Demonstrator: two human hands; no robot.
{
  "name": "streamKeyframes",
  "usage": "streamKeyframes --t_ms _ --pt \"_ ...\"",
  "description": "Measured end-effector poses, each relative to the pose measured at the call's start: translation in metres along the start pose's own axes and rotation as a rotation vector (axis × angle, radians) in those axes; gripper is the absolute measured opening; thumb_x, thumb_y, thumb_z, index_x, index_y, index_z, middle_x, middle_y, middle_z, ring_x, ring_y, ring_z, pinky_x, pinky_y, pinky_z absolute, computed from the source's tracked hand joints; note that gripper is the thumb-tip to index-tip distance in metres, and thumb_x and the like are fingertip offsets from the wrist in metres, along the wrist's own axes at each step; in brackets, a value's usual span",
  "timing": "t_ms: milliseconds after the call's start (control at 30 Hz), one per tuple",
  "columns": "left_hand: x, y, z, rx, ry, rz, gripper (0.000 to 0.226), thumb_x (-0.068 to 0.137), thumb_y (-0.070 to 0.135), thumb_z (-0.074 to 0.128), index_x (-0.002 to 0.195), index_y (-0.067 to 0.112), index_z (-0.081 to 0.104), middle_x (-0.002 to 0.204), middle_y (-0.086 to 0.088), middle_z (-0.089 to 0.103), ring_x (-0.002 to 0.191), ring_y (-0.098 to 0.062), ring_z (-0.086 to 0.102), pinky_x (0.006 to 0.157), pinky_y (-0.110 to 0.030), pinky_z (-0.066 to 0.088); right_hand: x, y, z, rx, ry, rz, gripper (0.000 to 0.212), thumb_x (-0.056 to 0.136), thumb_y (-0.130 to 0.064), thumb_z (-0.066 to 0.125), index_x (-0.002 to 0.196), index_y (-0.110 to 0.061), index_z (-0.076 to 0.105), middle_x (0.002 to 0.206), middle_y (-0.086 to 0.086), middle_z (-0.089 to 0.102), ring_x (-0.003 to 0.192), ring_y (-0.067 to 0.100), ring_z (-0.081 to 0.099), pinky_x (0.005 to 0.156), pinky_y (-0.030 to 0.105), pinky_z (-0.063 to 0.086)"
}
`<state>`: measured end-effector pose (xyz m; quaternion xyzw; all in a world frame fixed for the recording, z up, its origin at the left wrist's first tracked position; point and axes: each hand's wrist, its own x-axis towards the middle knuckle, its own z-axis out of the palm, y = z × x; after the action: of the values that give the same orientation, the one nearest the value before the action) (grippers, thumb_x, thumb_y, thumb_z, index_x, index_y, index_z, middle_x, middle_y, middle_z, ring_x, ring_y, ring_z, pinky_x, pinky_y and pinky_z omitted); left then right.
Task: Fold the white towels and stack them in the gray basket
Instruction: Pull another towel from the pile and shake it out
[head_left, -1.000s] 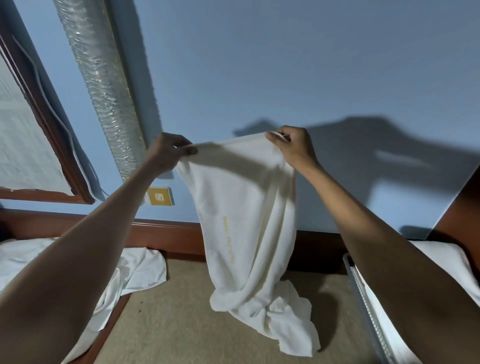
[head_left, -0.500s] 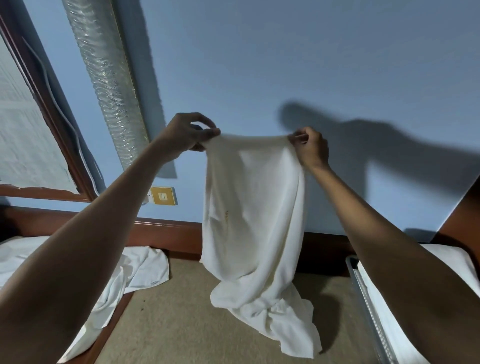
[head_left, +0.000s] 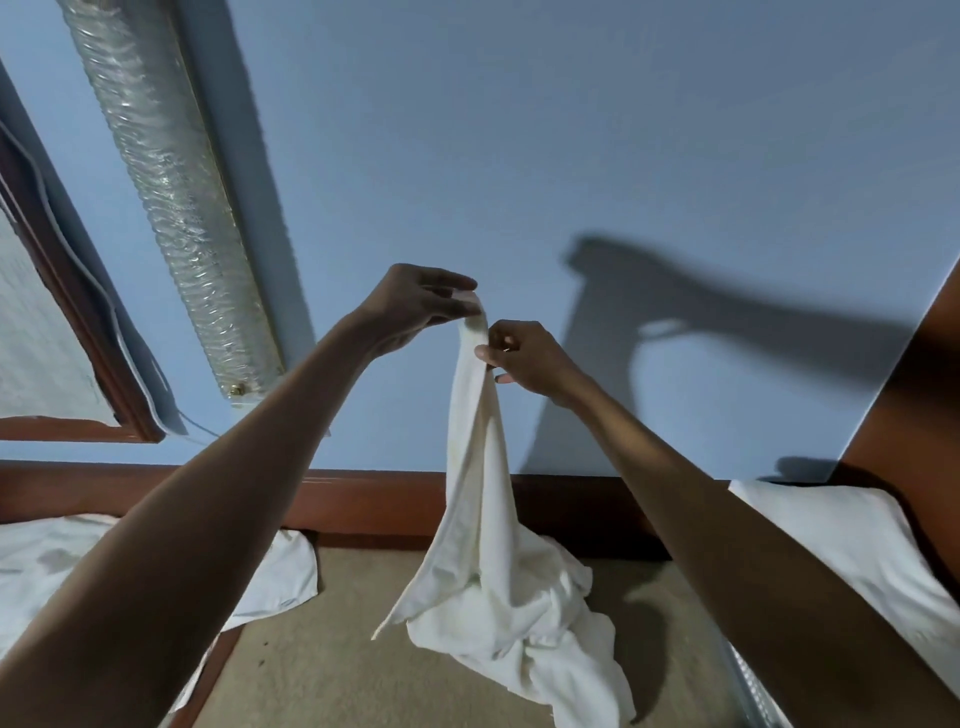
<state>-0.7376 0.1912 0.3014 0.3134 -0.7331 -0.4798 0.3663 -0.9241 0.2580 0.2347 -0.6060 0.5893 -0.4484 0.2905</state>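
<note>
Blue wall (head_left: 571, 130) stood behind, tan carpet (head_left: 322, 649) lay below. Item: one white towel (head_left: 478, 467), hung bunched from our hands, lower end crumpled low over the carpet. Our left hand (head_left: 415, 306) pinched its top corner; our right hand (head_left: 524, 358) pinched the edge just beneath. Gray basket (head_left: 753, 691) rim showed at lower right.

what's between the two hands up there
Only the gathered top of the white towel, pinched by the left hand and the right hand, in the head view.
</note>
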Motion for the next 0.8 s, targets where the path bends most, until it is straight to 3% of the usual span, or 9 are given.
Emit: streamKeyframes --t_ms 133,233,300,367,467,533,667,733,800 --pt "0.000 -0.007 -0.016 0.429 0.151 0.142 0.016 0.086 0.016 0.082 0.101 0.010 0.081 0.085 -0.006 0.078 0.073 -0.007 0.073 0.073 -0.021 0.059 0.002 -0.004 -0.005 0.275 -0.075 0.041 0.011 0.103 -0.010 0.054 0.096 -0.008 0.062 0.090 0.008 0.066 0.084 0.019 0.067 0.077 0.034 0.061" --pt "-0.003 -0.015 -0.025 0.558 0.194 0.176 0.009 0.092 0.021 0.075 0.086 0.016 0.080 0.068 0.002 0.072 0.059 0.000 0.062 0.056 -0.015 0.048 0.006 -0.006 -0.006 0.251 -0.074 0.053 0.018 0.104 -0.020 0.053 0.090 -0.014 0.062 0.077 0.000 0.057 0.067 0.012 0.053 0.062 0.026 0.042" --pt "-0.002 -0.024 -0.030 0.616 0.239 0.190 0.012 0.093 0.027 0.073 0.082 0.027 0.077 0.067 0.016 0.068 0.068 -0.004 0.062 0.062 -0.021 0.047 0.009 -0.006 -0.004 0.176 -0.088 0.038 0.025 0.103 -0.032 0.056 0.086 -0.015 0.061 0.073 -0.001 0.054 0.065 0.011 0.049 0.061 0.028 0.036" --pt "-0.001 -0.034 -0.040 0.683 0.318 0.184 0.013 0.093 0.037 0.072 0.080 0.038 0.074 0.075 0.022 0.068 0.085 -0.017 0.061 0.072 -0.033 0.049 0.012 -0.005 -0.005 0.123 -0.098 0.020 0.040 0.096 -0.049 0.062 0.078 -0.013 0.062 0.074 0.000 0.058 0.068 0.013 0.054 0.067 0.030 0.039" --pt "-0.005 -0.048 -0.062 0.694 0.424 0.129 0.010 0.092 0.041 0.072 0.088 0.034 0.078 0.089 0.013 0.073 0.090 -0.022 0.060 0.077 -0.037 0.049 0.012 0.000 -0.009 0.063 -0.103 0.017 0.064 0.083 -0.066 0.069 0.089 -0.002 0.069 0.089 0.003 0.070 0.085 0.014 0.063 0.081 0.037 0.047" --pt "-0.013 -0.055 -0.076 0.698 0.512 0.112 0.015 0.092 0.039 0.072 0.095 0.028 0.081 0.095 0.008 0.076 0.090 -0.022 0.063 0.078 -0.036 0.051 0.012 0.007 -0.017 0.034 -0.089 0.029 0.044 0.090 -0.056 0.069 0.092 -0.013 0.077 0.096 -0.004 0.076 0.095 0.009 0.067 0.089 0.034 0.049" --pt "-0.025 -0.078 -0.095 0.702 0.687 -0.025 0.018 0.093 0.033 0.073 0.100 0.019 0.081 0.099 -0.004 0.077 0.098 -0.030 0.067 0.073 -0.034 0.046 0.003 0.021 -0.036 -0.002 -0.134 0.072 0.026 0.094 -0.047 0.068 0.080 -0.028 0.078 0.082 -0.017 0.074 0.080 -0.002 0.067 0.078 0.021 0.046" --pt "-0.026 -0.092 -0.101 0.774 0.559 -0.179 0.019 0.092 0.032 0.075 0.100 0.017 0.081 0.097 -0.005 0.075 0.097 -0.027 0.067 0.079 -0.035 0.049 0.000 0.023 -0.040 -0.029 -0.153 0.061 0.024 0.095 -0.045 0.067 0.085 -0.027 0.078 0.084 -0.023 0.071 0.081 -0.009 0.063 0.077 0.017 0.045" --pt "-0.026 -0.093 -0.095 0.982 0.187 -0.337 0.023 0.092 0.031 0.077 0.107 0.015 0.079 0.112 -0.005 0.073 0.109 -0.029 0.067 0.093 -0.040 0.054 0.002 0.019 -0.038 -0.054 -0.141 0.018 0.046 0.091 -0.054 0.068 0.100 -0.009 0.076 0.097 -0.015 0.068 0.092 -0.002 0.060 0.082 0.025 0.044"
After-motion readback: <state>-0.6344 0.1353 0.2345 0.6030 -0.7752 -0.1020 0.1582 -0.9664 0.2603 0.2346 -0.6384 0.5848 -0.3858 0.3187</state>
